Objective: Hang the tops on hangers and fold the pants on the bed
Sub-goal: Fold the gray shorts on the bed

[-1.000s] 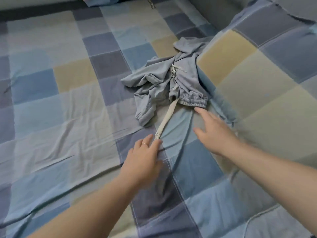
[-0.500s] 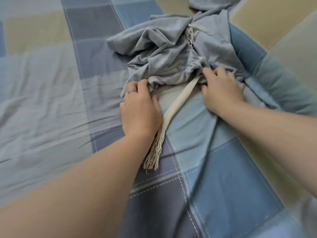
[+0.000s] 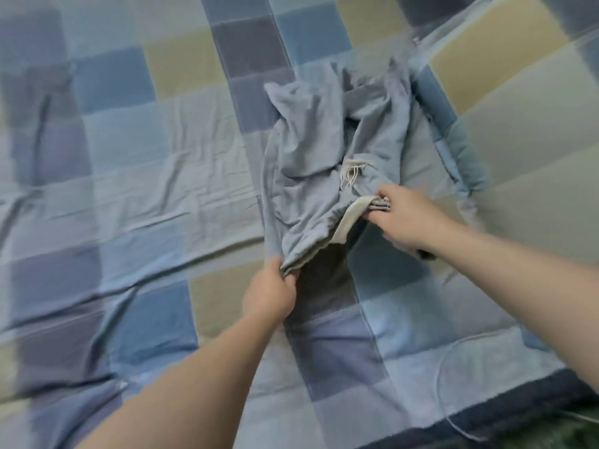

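Pants point(image 3: 324, 150): grey-blue, rumpled in a heap on the bed point(image 3: 129, 196), right of centre, just beside the folded quilt point(image 3: 518, 102).
Long axis: near to far across the bed, leaning slightly right at the far end.
Pointing: waist end toward the person, legs bunched at the far end; one leg not told from the other.
Waistband point(image 3: 311, 251): lifted off the checked sheet, stretched slantwise from low left to higher right between the two grips.
Drawstring point(image 3: 348, 222): cream, a flat band along the waist opening; frayed end point(image 3: 351, 171) lying on the cloth just beyond.
Left grip point(image 3: 269, 294): fingers curled, pinching the near-left corner of the waistband.
Right grip point(image 3: 406, 222): thumb and fingers pinching waistband and drawstring together.
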The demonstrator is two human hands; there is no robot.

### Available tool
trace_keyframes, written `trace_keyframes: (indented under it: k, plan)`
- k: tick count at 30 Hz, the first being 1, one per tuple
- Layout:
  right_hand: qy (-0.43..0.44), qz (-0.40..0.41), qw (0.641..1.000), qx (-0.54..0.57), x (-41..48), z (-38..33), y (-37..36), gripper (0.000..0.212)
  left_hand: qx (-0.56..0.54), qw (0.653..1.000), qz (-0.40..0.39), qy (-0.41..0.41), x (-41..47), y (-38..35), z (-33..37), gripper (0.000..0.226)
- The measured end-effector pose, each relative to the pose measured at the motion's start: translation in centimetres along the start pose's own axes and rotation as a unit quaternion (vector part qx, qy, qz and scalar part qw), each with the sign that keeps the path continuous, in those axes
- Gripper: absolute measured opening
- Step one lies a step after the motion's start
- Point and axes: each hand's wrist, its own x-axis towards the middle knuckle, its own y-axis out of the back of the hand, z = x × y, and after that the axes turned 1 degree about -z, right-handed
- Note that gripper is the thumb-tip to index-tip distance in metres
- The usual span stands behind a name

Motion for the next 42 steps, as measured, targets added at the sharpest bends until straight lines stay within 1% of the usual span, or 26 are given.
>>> trace_keyframes:
  k: [2,5,6,8,9,12,13,16,18,19,20,23,24,26,27,29,31,32,33,35,37,38,39,40,41,42]
  plan:
    - [0.007,-0.035,0.999,0.038,-4.5,-2.8,1.4,0.024,-0.082,0.994,0.045,0.053,-5.0,2.6,-0.3,0.015]
    - [0.009,-0.076,0.989,0.126,-11.6,-7.6,4.2,0.024,-0.172,0.967,0.115,0.148,-12.9,8.0,0.4,0.029]
    - [0.007,-0.078,0.983,0.164,-14.0,-9.4,5.0,0.026,-0.205,0.957,0.119,0.170,-15.7,9.9,0.7,0.030]
    - [0.008,-0.076,0.971,0.226,-18.7,-12.9,6.5,0.028,-0.279,0.941,0.078,0.177,-21.2,13.4,1.5,0.027]
    - [0.008,-0.075,0.966,0.248,-21.0,-14.7,7.0,0.028,-0.309,0.937,0.043,0.157,-23.7,15.1,1.9,0.023]
    - [-0.028,-0.082,0.945,0.317,-27.2,-19.6,7.7,0.024,-0.358,0.932,-0.037,0.049,-30.5,20.2,3.0,0.008]
    - [-0.047,-0.088,0.932,0.350,-29.0,-21.1,8.0,0.023,-0.363,0.930,-0.055,0.013,-32.4,22.0,3.2,0.008]
    - [-0.091,-0.110,0.876,0.460,-33.7,-25.1,8.7,0.023,-0.359,0.925,-0.112,-0.055,-37.5,26.5,3.1,0.023]
    - [-0.097,-0.115,0.855,0.497,-36.1,-27.3,9.1,0.017,-0.312,0.938,-0.128,-0.079,-40.1,29.0,2.6,0.043]
    - [-0.094,-0.119,0.845,0.513,-37.2,-28.3,9.3,0.015,-0.268,0.952,-0.117,-0.090,-41.1,30.1,2.3,0.051]
    - [-0.090,-0.124,0.834,0.531,-38.2,-29.2,9.3,0.015,-0.223,0.965,-0.092,-0.102,-41.8,31.1,1.9,0.052]
    - [-0.080,-0.141,0.804,0.572,-40.7,-30.8,8.8,0.015,-0.170,0.977,0.019,-0.129,-43.1,33.5,1.0,0.024]
    - [-0.080,-0.148,0.800,0.576,-41.4,-31.0,8.5,0.013,-0.165,0.976,0.056,-0.131,-43.4,34.2,0.7,0.024]
    - [-0.083,-0.167,0.813,0.551,-42.7,-30.8,7.8,0.011,-0.176,0.969,0.114,-0.133,-44.0,35.7,0.1,0.029]
    - [-0.084,-0.177,0.832,0.519,-43.3,-30.5,7.4,0.012,-0.184,0.963,0.137,-0.140,-44.3,36.6,-0.2,0.030]
    - [-0.070,-0.184,0.883,0.427,-44.5,-29.8,7.0,0.019,-0.182,0.955,0.163,-0.170,-45.0,38.4,-0.5,0.030]
    - [-0.038,-0.154,0.924,0.349,-45.4,-29.8,6.9,0.021,-0.160,0.951,0.168,-0.205,-45.9,40.0,-0.5,0.024]
    - [-0.013,-0.128,0.934,0.332,-45.7,-30.0,7.0,0.020,-0.149,0.949,0.171,-0.220,-46.3,40.7,-0.5,0.020]
    - [0.022,-0.103,0.938,0.330,-46.0,-30.6,7.1,0.023,-0.142,0.946,0.177,-0.233,-46.8,41.2,-0.4,0.018]
    - [0.117,-0.082,0.934,0.327,-47.0,-32.4,7.6,0.043,-0.138,0.938,0.192,-0.255,-47.9,42.1,-0.1,0.014]
    - [0.212,-0.096,0.927,0.295,-48.0,-34.9,7.9,0.061,-0.135,0.931,0.201,-0.273,-49.2,43.0,0.4,0.012]
    - [0.248,-0.114,0.920,0.281,-48.5,-36.1,8.0,0.061,-0.134,0.929,0.203,-0.278,-49.9,43.4,0.7,0.012]
    - [0.273,-0.131,0.913,0.275,-48.9,-37.4,7.9,0.052,-0.132,0.927,0.207,-0.283,-50.5,43.9,0.9,0.014]
    - [0.289,-0.129,0.910,0.266,-49.2,-38.4,7.7,0.039,-0.127,0.924,0.216,-0.289,-51.0,44.5,1.0,0.015]
    - [0.306,-0.104,0.911,0.254,-49.3,-39.3,7.5,0.025,-0.120,0.920,0.230,-0.294,-51.4,45.0,1.1,0.016]
    - [0.323,-0.063,0.914,0.237,-49.3,-39.9,7.3,0.019,-0.112,0.917,0.245,-0.295,-51.7,45.6,1.0,0.017]
